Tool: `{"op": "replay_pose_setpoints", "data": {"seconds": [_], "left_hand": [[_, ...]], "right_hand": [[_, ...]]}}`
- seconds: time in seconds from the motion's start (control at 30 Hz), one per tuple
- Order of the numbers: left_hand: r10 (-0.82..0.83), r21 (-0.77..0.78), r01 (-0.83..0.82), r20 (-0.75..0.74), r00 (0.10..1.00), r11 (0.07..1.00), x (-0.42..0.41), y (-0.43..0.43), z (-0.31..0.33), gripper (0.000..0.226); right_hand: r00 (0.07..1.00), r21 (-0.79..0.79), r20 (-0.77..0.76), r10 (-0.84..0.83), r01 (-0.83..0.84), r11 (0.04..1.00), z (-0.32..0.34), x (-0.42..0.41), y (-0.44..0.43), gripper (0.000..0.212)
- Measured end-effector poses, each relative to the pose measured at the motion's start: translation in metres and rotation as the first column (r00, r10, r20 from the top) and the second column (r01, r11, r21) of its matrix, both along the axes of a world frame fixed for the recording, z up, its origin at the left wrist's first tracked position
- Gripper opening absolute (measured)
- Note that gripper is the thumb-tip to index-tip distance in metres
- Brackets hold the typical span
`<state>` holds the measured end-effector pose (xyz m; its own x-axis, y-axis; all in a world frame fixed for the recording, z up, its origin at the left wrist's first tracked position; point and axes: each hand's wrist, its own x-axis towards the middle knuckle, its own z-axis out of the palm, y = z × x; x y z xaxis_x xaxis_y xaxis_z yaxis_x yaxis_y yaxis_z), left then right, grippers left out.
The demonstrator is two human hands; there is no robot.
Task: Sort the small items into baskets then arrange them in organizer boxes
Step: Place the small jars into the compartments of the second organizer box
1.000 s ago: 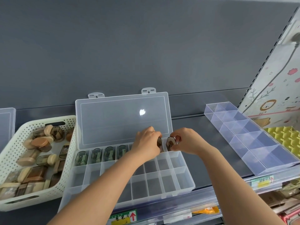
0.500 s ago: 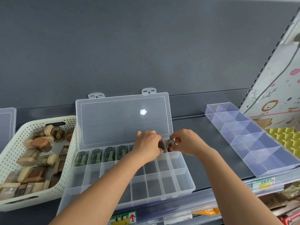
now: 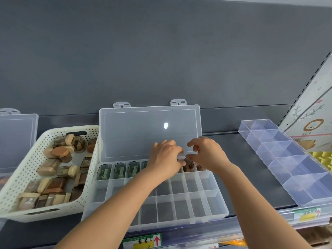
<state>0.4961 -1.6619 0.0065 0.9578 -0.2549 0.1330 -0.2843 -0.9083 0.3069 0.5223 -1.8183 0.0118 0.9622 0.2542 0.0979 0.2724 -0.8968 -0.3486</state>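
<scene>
A: What's the setting?
B: A dark grey shelf point(image 3: 242, 177) against a grey back panel point(image 3: 161, 51).
A: And the containers?
B: At left, a white perforated basket point(image 3: 16, 180) holds brown and beige small items point(image 3: 59, 153). Just beside it stands a clear organizer box point(image 3: 197, 203), lid point(image 3: 143, 133) upright. Its back row has greenish items point(image 3: 119, 169) at left and brown ones point(image 3: 189, 166) at right.
A: The hands?
B: The left hand point(image 3: 166, 159) and right hand point(image 3: 208, 153) curl over those brown ones. With the blur I cannot tell whether they grip.

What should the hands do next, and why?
Probably lift the right hand away and send the left hand to the basket for another piece. The back row of the box looks full where it shows, the next row is empty, and the basket holds many more.
</scene>
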Motion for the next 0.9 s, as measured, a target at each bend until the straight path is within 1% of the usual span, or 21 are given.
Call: {"op": "replay_pose_setpoints", "data": {"seconds": [0.1,0.23,0.33,0.47,0.6,0.7,0.8,0.9], "left_hand": [[0.049,-0.033,-0.048,0.038,0.998,0.998,-0.008,0.034,0.009,0.038],[0.198,-0.068,-0.194,0.068,0.978,0.979,-0.023,0.096,0.018,0.034],[0.322,-0.030,-0.321,0.074,0.944,0.947,-0.037,0.146,0.022,0.032],[0.472,0.037,-0.475,0.072,0.879,0.879,-0.057,0.207,0.021,0.030],[0.552,0.148,-0.545,-0.002,0.834,0.825,-0.071,0.253,0.009,0.035],[0.569,0.170,-0.558,-0.024,0.822,0.812,-0.076,0.278,-0.003,0.033],[0.570,0.165,-0.561,-0.004,0.822,0.811,-0.069,0.295,-0.012,0.040],[0.529,0.148,-0.523,-0.001,0.849,0.839,-0.056,0.306,-0.020,0.049]], "right_hand": [[0.995,0.094,0.065,0.073,-0.079,0.992,0.004,-0.003,0.035,0.037],[0.968,0.172,0.142,0.206,-0.229,0.958,0.004,-0.010,0.093,0.033],[0.933,0.159,0.161,0.321,-0.345,0.925,0.006,-0.015,0.141,0.031],[0.870,0.132,0.145,0.471,-0.488,0.863,0.008,-0.019,0.200,0.032],[0.830,0.027,0.100,0.548,-0.553,0.833,0.008,-0.017,0.248,0.035],[0.809,-0.104,0.100,0.579,-0.570,0.815,0.006,-0.012,0.278,0.031],[0.807,-0.291,0.136,0.575,-0.522,0.801,0.002,-0.002,0.302,0.026],[0.824,-0.460,0.126,0.552,-0.445,0.768,0.000,0.009,0.319,0.019]]}}
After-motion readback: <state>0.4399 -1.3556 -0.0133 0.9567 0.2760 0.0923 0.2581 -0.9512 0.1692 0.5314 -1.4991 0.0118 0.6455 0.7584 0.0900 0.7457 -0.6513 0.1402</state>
